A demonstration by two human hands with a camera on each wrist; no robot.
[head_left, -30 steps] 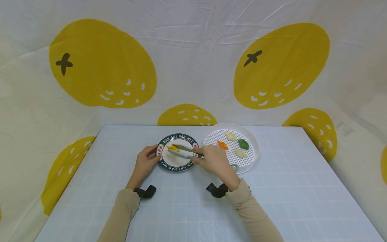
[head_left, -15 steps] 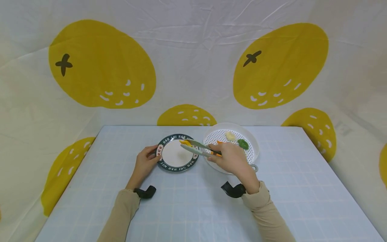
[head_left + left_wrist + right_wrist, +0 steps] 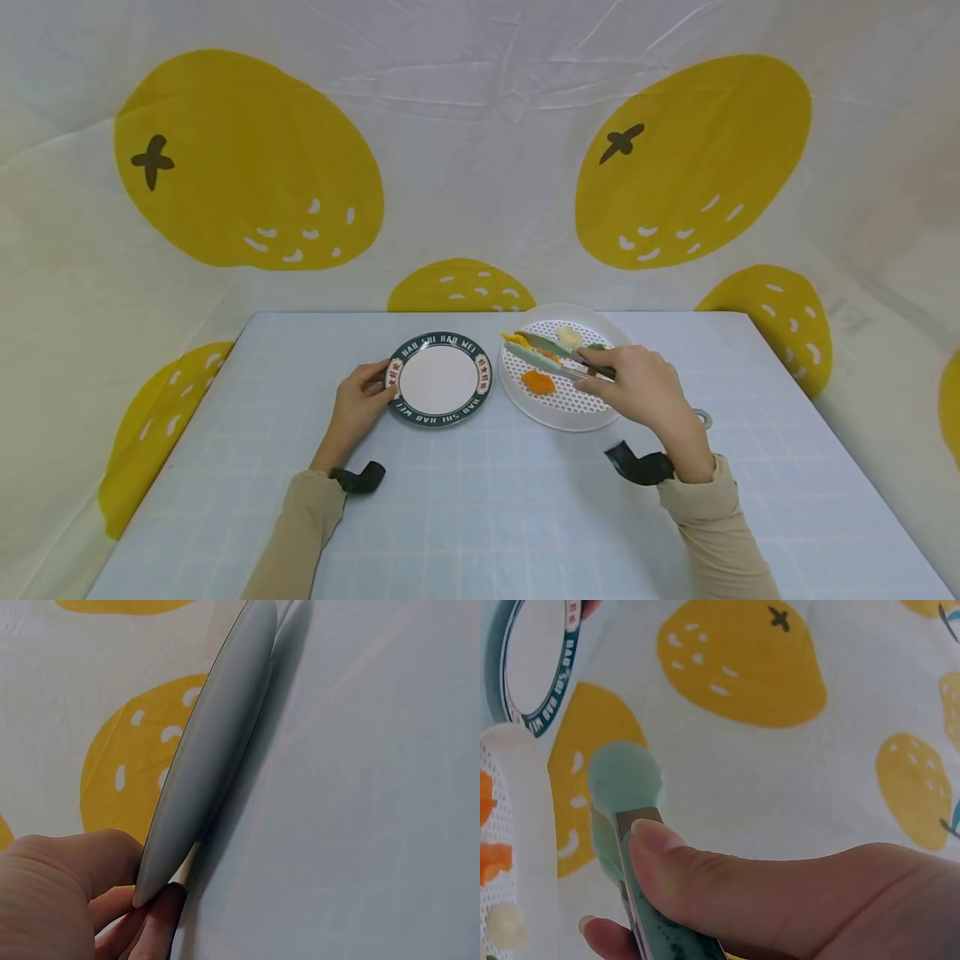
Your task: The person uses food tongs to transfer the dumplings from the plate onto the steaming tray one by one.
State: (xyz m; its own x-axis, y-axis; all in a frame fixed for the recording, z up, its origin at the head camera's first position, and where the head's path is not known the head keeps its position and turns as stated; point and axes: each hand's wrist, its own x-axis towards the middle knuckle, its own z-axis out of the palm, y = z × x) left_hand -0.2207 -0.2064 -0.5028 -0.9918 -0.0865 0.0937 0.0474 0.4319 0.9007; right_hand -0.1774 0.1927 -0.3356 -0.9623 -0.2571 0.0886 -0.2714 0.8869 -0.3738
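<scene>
My left hand (image 3: 362,404) holds the left rim of a white plate (image 3: 438,379) with a dark green lettered border. In the left wrist view, the thumb is over the plate's edge (image 3: 217,750) and fingertips are beneath it. My right hand (image 3: 641,385) grips tongs (image 3: 558,357) with pale green tips. A yellow piece (image 3: 516,339) lies at those tips, above the left part of a white perforated tray (image 3: 562,421). On the tray are an orange piece (image 3: 537,382), a pale piece (image 3: 570,336) and a partly hidden green piece (image 3: 596,347).
The tray stands to the right of the plate, near the back edge of a pale blue checked table (image 3: 480,517). A small ring handle (image 3: 702,418) shows beyond my right wrist. Behind the table hangs a white cloth (image 3: 480,167) printed with yellow fruit.
My right hand has moved right with the tongs, carrying the yellow piece from over the plate to over the tray. My left hand and the plate have stayed in place.
</scene>
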